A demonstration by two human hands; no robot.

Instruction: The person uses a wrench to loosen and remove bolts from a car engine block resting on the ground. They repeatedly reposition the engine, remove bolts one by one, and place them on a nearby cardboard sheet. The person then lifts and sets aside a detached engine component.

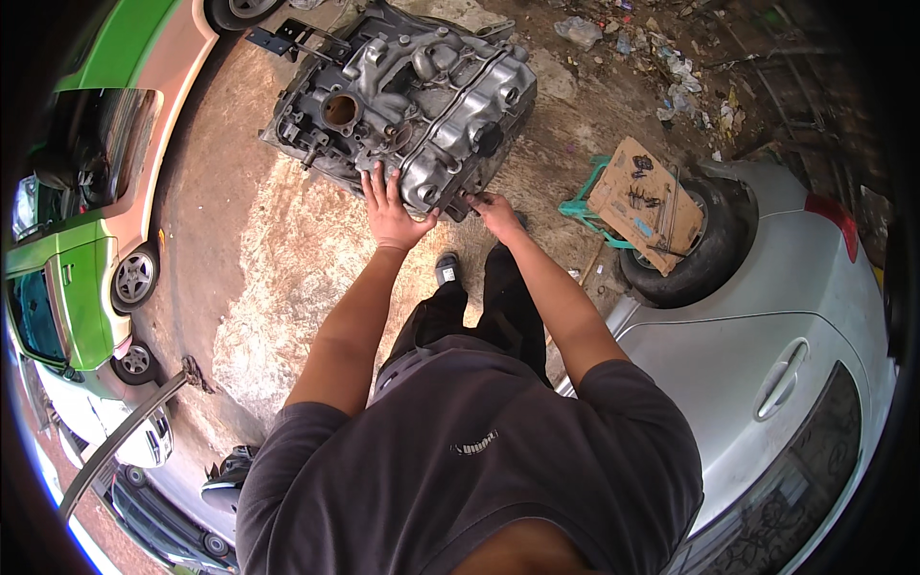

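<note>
A grey metal car engine (412,105) stands in front of me, with its ribbed valve cover (479,110) on the right side and a round brown-stained opening (339,109) on the left. On the engine's near edge lies my left hand (393,218), fingers stretched and spread over the metal, holding nothing. My right hand (495,214) is at the near right corner, lower down beside the engine. Its fingers are bent together there; what they grip, if anything, is too small and dark to make out. A black cap (488,140) sits on the valve cover.
To the right, a board (644,196) with small dark metal parts and a thin rod rests on a green stool (592,206), beside a loose tire (714,249) and a silver car (747,326). Green and pink vehicles (86,287) stand left. Litter (680,81) lies at the far right.
</note>
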